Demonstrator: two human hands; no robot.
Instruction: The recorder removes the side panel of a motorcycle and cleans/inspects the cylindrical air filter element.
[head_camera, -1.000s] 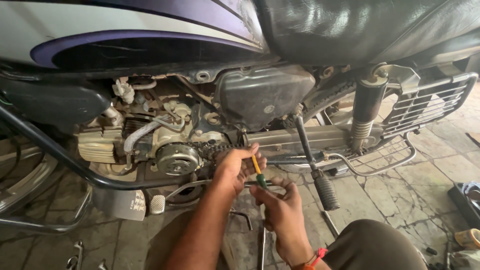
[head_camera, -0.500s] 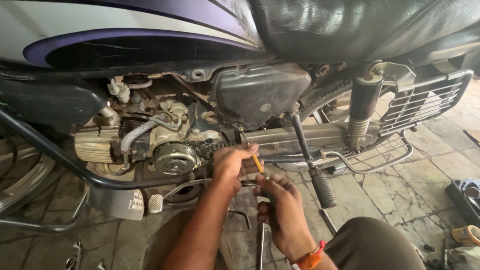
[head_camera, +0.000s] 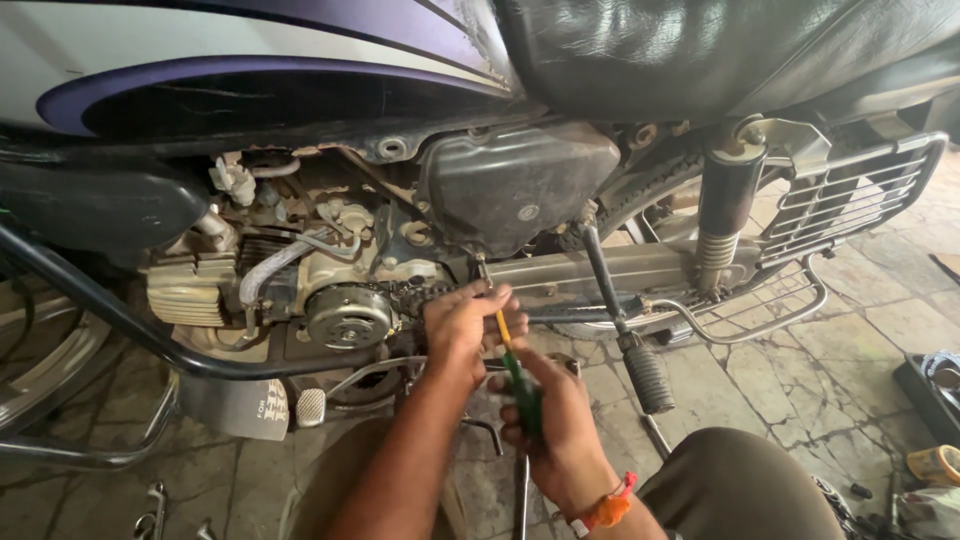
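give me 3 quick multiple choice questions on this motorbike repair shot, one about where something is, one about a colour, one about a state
1. Where does the screwdriver tip point?
A. at the rear shock spring
B. up toward the chain area below the dark side cover
C. at the seat

2. What colour is the band on the right hand's wrist?
A. orange
B. blue
C. white

3. How does the left hand stand?
A. flat on the floor
B. resting on the seat
C. raised at the engine, fingers closed about the upper shaft

Answers:
1 B, the shaft runs up from the right hand toward the chain under the side cover.
2 A, the wrist band shows orange.
3 C, the left hand sits beside the engine with its fingers curled at the shaft.
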